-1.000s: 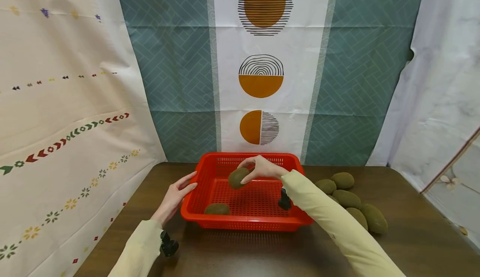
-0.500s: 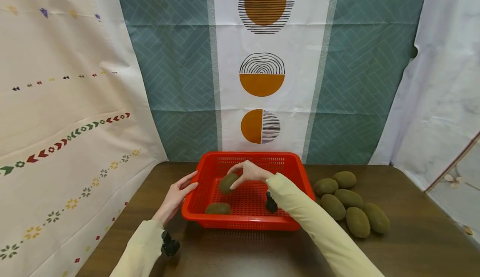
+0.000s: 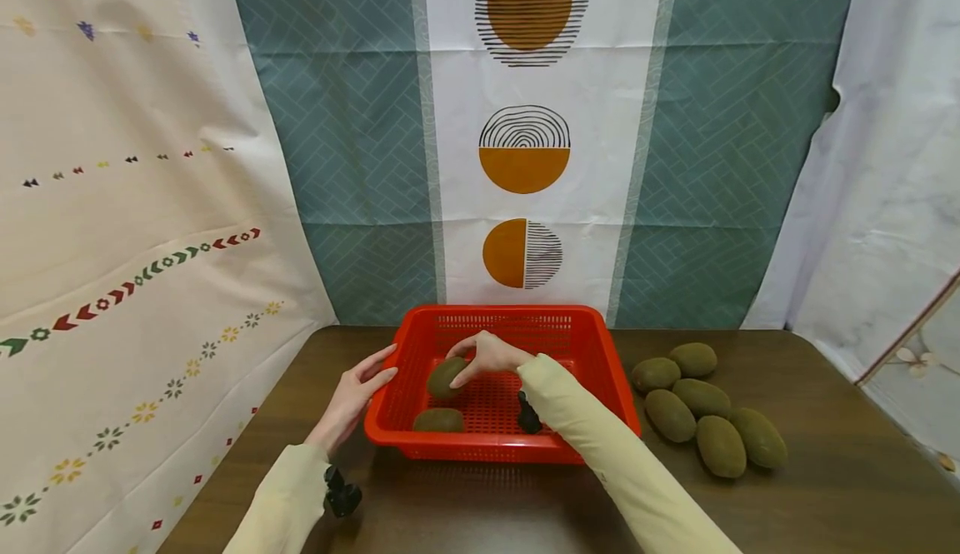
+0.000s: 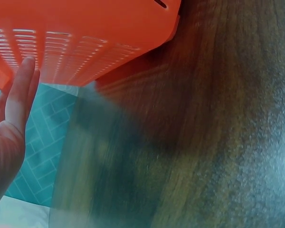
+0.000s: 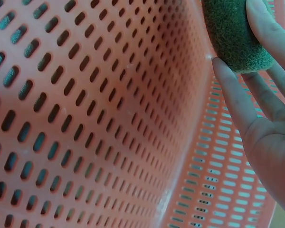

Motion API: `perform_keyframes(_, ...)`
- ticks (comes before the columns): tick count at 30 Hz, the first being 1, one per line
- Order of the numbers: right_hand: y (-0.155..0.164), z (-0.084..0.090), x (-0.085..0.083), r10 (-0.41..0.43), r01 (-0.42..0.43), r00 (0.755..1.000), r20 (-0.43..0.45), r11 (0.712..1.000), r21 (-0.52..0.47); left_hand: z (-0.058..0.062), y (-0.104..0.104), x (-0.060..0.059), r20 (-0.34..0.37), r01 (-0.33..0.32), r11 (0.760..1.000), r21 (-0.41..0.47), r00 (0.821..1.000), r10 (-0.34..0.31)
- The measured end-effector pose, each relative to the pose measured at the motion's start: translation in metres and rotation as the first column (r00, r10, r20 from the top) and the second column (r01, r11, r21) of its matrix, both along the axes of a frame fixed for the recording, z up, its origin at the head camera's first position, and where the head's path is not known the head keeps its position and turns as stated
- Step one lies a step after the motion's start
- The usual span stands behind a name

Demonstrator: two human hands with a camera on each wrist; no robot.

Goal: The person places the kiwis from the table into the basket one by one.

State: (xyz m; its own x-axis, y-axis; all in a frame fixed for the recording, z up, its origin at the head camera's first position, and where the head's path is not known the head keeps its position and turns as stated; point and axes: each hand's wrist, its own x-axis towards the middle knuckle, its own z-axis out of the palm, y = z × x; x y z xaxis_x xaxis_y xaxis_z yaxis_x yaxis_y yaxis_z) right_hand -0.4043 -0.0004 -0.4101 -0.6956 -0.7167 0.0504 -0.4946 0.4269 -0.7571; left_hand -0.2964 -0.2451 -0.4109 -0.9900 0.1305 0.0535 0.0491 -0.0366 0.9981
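Kiwi (image 3: 447, 377) pinched in my right grip (image 3: 487, 354); left grip (image 3: 351, 396) uncurled at basket (image 3: 502, 441); one kiwi (image 3: 438, 420) inside, six (image 3: 701, 397) seemingly remaining on desk (image 3: 825, 487).

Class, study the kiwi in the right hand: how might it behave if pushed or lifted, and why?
The kiwi would probably roll, but unevenly, being oval. Its fuzzy surface suggests it likely won't slip easily from the right hand. It is perhaps fairly firm, since its outline looks undented.

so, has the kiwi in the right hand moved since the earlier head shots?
Yes: against the red basket in the head view, the held kiwi has gone left and nearer the other kiwi inside.
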Motion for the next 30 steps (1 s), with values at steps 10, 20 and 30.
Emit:
perform_keyframes(10,-0.008,-0.011,-0.003,-0.001,0.001,1.0,0.004,1.0,0.023,-0.005,-0.001,-0.004,-0.008,0.02,0.999,0.025,1.0,-0.02)
perform_keyframes(20,-0.016,-0.013,0.005,-0.009,0.007,0.993,0.12,1.0,0.014,-0.023,-0.005,-0.014,-0.041,-0.031,0.999,0.009,0.999,0.031)
perform_keyframes(30,-0.017,-0.017,0.006,0.015,-0.008,0.98,0.2,0.999,-0.038,-0.014,-0.003,-0.009,-0.019,-0.026,1.0,0.003,0.999,0.026)
